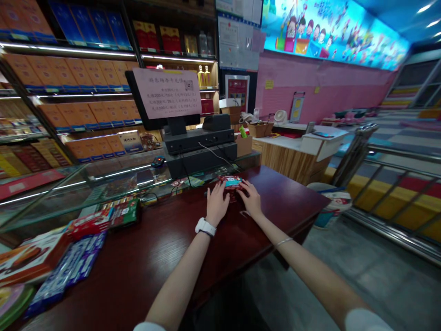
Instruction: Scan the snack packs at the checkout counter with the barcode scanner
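Observation:
At the far side of the dark red desk (161, 243), a red packet with a light blue label (233, 181) lies between my two hands. My left hand (217, 202), with a white watch on its wrist, has its fingertips on the packet's left end, thumb pointing inward. From the other side, my right hand (251, 197) has its bent fingers against the right end. Between them the two hands hold the packet at the desk surface. The undersides of my fingers are hidden. A small pale strip (245, 213) lies beside my right hand.
Purple-blue snack packs (69, 264), an orange-brown box (34, 257) and red and green packs (124, 211) lie at left. A glass display case (113, 179) and a monitor with a pink notice (168, 94) stand behind. A bin (330, 202) and metal railing (403, 158) are right.

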{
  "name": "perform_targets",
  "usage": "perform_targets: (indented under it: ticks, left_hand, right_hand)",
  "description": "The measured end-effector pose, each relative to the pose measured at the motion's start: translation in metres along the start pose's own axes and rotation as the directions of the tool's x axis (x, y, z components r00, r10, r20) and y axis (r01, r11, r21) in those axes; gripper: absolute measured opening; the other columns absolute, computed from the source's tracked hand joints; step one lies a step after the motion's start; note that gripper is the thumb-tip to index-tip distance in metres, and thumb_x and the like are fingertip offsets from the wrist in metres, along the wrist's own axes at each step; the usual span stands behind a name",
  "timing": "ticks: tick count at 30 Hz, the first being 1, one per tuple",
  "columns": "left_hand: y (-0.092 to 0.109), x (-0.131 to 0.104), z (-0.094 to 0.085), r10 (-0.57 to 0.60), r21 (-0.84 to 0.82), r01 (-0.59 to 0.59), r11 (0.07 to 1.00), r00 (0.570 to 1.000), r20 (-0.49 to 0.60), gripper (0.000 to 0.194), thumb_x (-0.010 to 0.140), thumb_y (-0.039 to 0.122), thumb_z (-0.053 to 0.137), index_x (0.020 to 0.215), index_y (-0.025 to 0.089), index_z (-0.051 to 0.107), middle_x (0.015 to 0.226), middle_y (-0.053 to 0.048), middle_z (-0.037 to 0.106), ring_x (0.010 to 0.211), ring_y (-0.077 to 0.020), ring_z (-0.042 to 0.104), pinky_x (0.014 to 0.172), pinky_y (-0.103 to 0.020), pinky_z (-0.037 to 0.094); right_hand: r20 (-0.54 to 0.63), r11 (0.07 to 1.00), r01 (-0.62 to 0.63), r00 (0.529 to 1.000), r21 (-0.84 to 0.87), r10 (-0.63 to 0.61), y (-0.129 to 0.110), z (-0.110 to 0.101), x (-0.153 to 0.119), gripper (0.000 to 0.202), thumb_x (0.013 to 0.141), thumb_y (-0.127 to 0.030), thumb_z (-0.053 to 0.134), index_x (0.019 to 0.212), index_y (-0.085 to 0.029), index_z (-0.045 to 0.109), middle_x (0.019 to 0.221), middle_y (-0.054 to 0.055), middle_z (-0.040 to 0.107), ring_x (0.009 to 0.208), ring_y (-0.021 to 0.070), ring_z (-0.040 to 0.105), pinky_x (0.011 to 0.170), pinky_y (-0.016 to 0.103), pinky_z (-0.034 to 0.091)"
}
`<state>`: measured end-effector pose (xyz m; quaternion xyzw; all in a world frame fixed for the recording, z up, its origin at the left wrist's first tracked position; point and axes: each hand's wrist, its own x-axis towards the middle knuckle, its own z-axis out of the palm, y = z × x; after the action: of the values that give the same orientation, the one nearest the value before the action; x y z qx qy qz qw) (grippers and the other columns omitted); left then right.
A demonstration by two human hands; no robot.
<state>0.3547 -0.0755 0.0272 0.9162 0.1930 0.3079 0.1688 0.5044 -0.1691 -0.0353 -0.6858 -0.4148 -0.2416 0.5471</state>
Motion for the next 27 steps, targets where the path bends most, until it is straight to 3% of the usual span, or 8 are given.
perform_targets:
  ticks: [5, 11, 18, 21, 27]
  left_hand:
    - [-0.015, -0.005, -0.021, 0.000, -0.032, -0.004, 0.999, 0.993, -0.121, 0.040, 0.091, 0.019, 0.053, 0.132, 0.022, 0.055, 0.136, -0.010, 0.060, 0.134, -0.0246, 0.049, 0.118, -0.052, 0.026]
    - [-0.048, -0.023, -0.057, 0.003, -0.022, -0.008, 1.000, 0.973, -0.231, 0.035, 0.088, 0.024, 0.061, 0.123, 0.021, 0.060, 0.124, -0.010, 0.063, 0.121, -0.0253, 0.056, 0.108, -0.045, 0.041]
    - [-0.109, -0.051, -0.106, -0.041, -0.129, 0.021, 0.991, 0.988, -0.148, 0.059, 0.080, 0.039, 0.072, 0.131, 0.018, 0.049, 0.146, -0.016, 0.040, 0.139, -0.0263, 0.040, 0.115, -0.041, 0.035]
    - [-0.133, -0.061, -0.122, -0.049, -0.150, 0.026, 0.988, 0.987, -0.152, 0.069, 0.076, 0.040, 0.076, 0.134, 0.020, 0.046, 0.149, -0.016, 0.039, 0.144, -0.0284, 0.033, 0.117, -0.045, 0.032]
    - [-0.171, -0.076, -0.141, -0.079, -0.319, 0.067, 0.945, 0.997, -0.023, 0.086, 0.067, 0.036, 0.082, 0.140, 0.017, 0.041, 0.139, -0.017, 0.052, 0.128, -0.0262, 0.053, 0.109, -0.043, 0.042]
  right_hand:
    - [-0.005, 0.990, 0.122, 0.992, -0.069, -0.122, -0.020, 0.011, 0.004, 0.025, 0.094, -0.036, 0.055, 0.110, -0.028, 0.072, 0.125, 0.009, 0.068, 0.121, 0.0246, 0.060, 0.110, 0.055, 0.037]
    - [0.055, 0.945, 0.306, 0.952, -0.118, -0.301, -0.059, 0.031, 0.009, 0.023, 0.095, -0.030, 0.055, 0.110, -0.028, 0.072, 0.126, 0.008, 0.068, 0.120, 0.0239, 0.061, 0.111, 0.053, 0.036]
    - [0.214, 0.910, 0.412, 0.893, -0.038, -0.396, -0.107, 0.064, 0.004, 0.025, 0.095, -0.025, 0.054, 0.112, -0.032, 0.072, 0.130, 0.006, 0.065, 0.124, 0.0244, 0.058, 0.115, 0.056, 0.029]
    - [0.247, 0.887, 0.461, 0.857, 0.025, -0.452, -0.128, 0.081, -0.004, 0.026, 0.095, -0.024, 0.054, 0.113, -0.032, 0.071, 0.131, 0.006, 0.065, 0.125, 0.0240, 0.057, 0.116, 0.056, 0.027]
    - [0.292, 0.811, 0.579, 0.763, 0.085, -0.576, -0.159, 0.104, -0.018, 0.027, 0.097, -0.022, 0.051, 0.111, -0.032, 0.071, 0.131, 0.006, 0.065, 0.126, 0.0218, 0.057, 0.118, 0.055, 0.025]
